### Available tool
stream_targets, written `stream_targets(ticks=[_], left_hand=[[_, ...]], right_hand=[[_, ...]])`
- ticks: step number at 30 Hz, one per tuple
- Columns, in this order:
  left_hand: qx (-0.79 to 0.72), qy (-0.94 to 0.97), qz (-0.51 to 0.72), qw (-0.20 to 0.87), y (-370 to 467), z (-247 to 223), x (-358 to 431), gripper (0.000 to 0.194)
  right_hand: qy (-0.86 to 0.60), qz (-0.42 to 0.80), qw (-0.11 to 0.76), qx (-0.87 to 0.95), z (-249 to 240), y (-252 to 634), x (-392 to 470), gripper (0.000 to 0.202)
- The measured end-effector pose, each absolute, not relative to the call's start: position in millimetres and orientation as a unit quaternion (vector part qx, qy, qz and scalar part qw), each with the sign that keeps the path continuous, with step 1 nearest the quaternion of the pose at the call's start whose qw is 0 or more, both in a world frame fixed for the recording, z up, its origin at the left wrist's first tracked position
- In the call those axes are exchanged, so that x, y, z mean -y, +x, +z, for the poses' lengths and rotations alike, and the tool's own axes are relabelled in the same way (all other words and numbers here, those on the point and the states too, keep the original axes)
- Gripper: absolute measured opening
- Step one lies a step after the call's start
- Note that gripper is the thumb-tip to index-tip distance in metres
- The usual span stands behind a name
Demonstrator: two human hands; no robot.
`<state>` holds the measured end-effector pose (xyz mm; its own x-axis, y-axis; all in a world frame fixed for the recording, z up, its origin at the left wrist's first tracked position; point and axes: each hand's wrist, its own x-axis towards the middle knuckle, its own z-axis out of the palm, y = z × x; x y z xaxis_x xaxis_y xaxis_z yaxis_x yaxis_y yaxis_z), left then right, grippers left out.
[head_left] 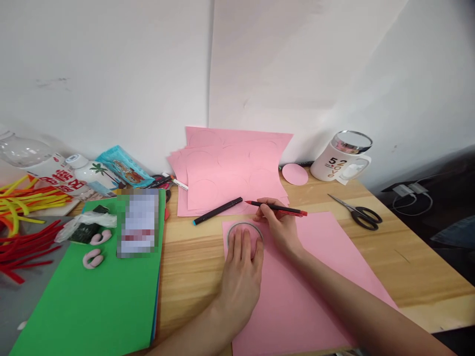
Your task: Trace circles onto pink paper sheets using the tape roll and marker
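Note:
A large pink sheet (319, 296) lies on the wooden table. On its upper left corner rests a round, clear disc with a dark rim (245, 225). My left hand (243, 272) lies on the disc, its fingers stretched out and pressing it to the paper. Just right of the disc, my right hand (280, 225) is closed around a black and red pen (293, 211), whose red end points left. A black marker with a blue end (217, 211) lies above the disc. Behind it is a stack of pink sheets (237, 170) with drawn circle outlines.
Scissors (361, 216), a white mug (339, 155) and a pink paper circle (295, 174) are on the right. At left are green sheets (107, 301) with a phone-like item (139, 222), bottles (89, 173), a blue packet (124, 167), and red (29, 247) and yellow strips (33, 195).

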<state>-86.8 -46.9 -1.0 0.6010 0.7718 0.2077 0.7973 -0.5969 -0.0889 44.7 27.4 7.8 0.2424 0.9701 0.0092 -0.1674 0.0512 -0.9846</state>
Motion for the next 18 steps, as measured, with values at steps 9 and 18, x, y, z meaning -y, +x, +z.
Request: stream_targets(ticks=[9, 18], left_hand=[[0.431, -0.893, -0.076, 0.108, -88.5, 0.6, 48.1, 0.047], [0.450, -0.889, -0.063, 0.056, -89.8, 5.2, 46.7, 0.040]], right_hand=[[-0.501, 0.475, 0.572, 0.443, 8.2, 40.7, -25.2, 0.022], [-0.496, 0.482, 0.574, 0.439, 3.9, 39.6, -25.0, 0.018]])
